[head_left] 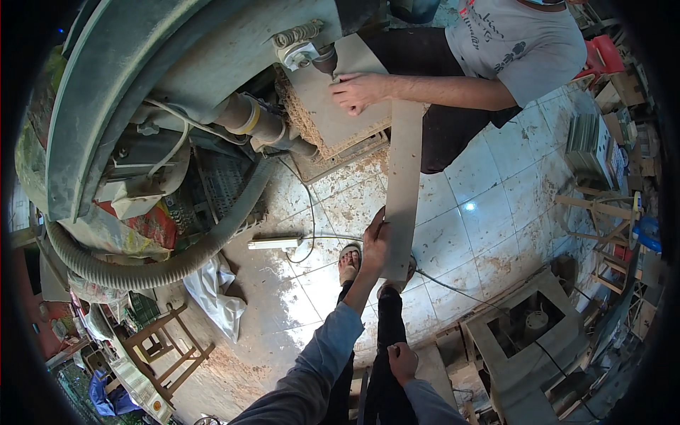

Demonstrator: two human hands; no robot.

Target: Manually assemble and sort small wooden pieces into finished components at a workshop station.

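Well left of the long board (404, 188), my feed shows a ribbed hose (142, 276), a wooden frame (190, 370) and a crumpled white sheet (219, 294). Closer on its left lies a white bar (275, 243); beyond that, a co-worker's hand (358, 92) rests on a flat panel (322, 110), the forearm (453, 91) across the board's far end. My left hand (375, 244) has its fingers closed on the board's left edge. Below the board, my right hand (404, 363) is curled; I cannot tell whether its fingers hold anything. Right of the board run a cable (457, 289), a grey casing (504, 363) and stacked panels (586, 149).
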